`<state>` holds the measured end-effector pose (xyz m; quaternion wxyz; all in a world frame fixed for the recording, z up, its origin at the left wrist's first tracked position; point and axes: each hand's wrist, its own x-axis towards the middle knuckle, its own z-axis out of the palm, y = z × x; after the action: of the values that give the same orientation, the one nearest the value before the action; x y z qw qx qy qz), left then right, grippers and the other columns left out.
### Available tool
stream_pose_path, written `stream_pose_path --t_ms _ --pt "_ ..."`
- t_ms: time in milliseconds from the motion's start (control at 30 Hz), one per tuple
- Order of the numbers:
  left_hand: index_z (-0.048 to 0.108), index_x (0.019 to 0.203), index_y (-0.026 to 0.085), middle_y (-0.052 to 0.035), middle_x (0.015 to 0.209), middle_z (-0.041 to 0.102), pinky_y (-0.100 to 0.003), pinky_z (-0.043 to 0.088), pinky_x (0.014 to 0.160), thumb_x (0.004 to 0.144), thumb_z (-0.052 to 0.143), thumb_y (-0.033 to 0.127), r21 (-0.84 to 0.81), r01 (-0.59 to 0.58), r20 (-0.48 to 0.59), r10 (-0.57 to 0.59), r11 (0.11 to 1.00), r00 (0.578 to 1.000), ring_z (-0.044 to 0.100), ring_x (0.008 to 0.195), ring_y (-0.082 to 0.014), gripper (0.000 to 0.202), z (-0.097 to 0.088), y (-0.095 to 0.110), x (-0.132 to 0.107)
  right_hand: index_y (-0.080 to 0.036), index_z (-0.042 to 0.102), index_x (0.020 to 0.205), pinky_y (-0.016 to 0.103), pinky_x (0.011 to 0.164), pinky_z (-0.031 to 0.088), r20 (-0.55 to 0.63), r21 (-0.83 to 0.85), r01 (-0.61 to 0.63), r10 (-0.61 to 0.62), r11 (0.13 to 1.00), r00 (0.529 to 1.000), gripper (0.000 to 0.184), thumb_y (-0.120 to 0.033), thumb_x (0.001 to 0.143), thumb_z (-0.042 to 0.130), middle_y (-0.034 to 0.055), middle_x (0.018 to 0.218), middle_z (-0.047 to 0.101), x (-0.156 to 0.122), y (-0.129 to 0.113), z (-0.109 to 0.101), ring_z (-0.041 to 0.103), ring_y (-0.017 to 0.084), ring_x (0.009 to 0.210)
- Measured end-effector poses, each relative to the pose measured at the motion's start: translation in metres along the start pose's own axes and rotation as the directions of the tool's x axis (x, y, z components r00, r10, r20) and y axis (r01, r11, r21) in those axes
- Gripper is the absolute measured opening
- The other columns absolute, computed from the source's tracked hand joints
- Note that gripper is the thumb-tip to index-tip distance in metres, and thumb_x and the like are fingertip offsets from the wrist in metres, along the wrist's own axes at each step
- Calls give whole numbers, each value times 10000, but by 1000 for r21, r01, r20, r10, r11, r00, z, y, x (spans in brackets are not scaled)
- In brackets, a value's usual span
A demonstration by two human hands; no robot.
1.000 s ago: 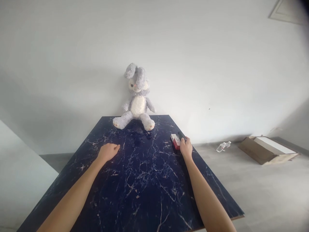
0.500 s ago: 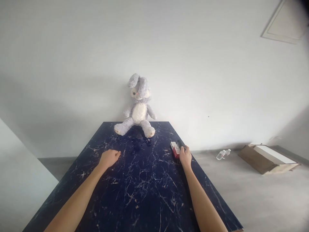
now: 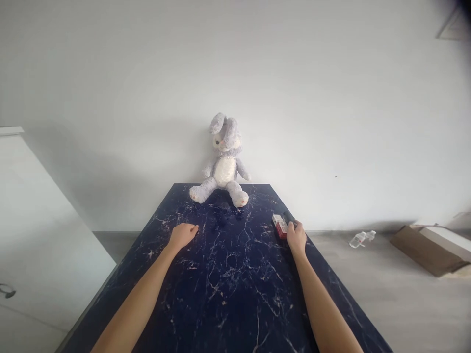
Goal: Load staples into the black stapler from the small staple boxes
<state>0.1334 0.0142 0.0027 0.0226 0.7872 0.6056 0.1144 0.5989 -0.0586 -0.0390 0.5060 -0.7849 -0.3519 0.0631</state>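
On the dark blue marbled table [image 3: 221, 304], my left hand [image 3: 184, 235] rests as a loose fist, thumb toward the middle. Nothing shows sticking out of it. Near the right edge, my right hand [image 3: 296, 238] is closed around a small black object [image 3: 289, 216]; only its far end shows, so its kind is unclear. Just left of that hand lies a red and white box [image 3: 280, 227], like a cigarette pack. A grey plush rabbit [image 3: 225, 169] with a white belly sits at the table's far end, its legs spread toward me.
A pale wall [image 3: 331, 98] rises behind the rabbit. To the left stands a white cabinet [image 3: 44, 220] with a dark handle. Right of the table, plastic bottles [image 3: 362, 239] and an open cardboard box [image 3: 423, 250] lie on the grey floor.
My view has swung left, so the whole scene appears further right and more of the cabinet shows. Both hands keep nearly the same places on the table; the rabbit and red-white box look unmoved.
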Motion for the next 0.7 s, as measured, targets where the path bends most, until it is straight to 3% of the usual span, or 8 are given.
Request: stream_pose_path --t_ms 367,567,700 --pt "702 634 214 -102 737 728 -280 387 621 956 365 484 32 -36 -52 38 999 998 678 722 -248 538 -2 1 -1 -120 584 1239 380 935 433 -125 76 -48 57 996 990 511 -444 876 430 165 1130 698 -14 -2 -13 630 292 1046" --pt "703 672 187 -121 750 714 -272 312 595 957 349 430 -2 73 -244 -71 997 967 657 739 -246 515 -5 -1 -14 -154 623 974 389 919 440 -311 77 -76 97 994 945 333 -396 842 436 171 1000 675 -22 -4 -24 592 294 975" --pt "689 658 171 -124 775 710 -267 259 584 946 377 402 -23 133 -343 -133 991 930 631 734 -225 483 -5 -4 -29 -228 554 763 366 797 455 -388 98 -125 153 987 909 160 -330 807 439 59 747 601 -26 -1 -31 538 245 762"
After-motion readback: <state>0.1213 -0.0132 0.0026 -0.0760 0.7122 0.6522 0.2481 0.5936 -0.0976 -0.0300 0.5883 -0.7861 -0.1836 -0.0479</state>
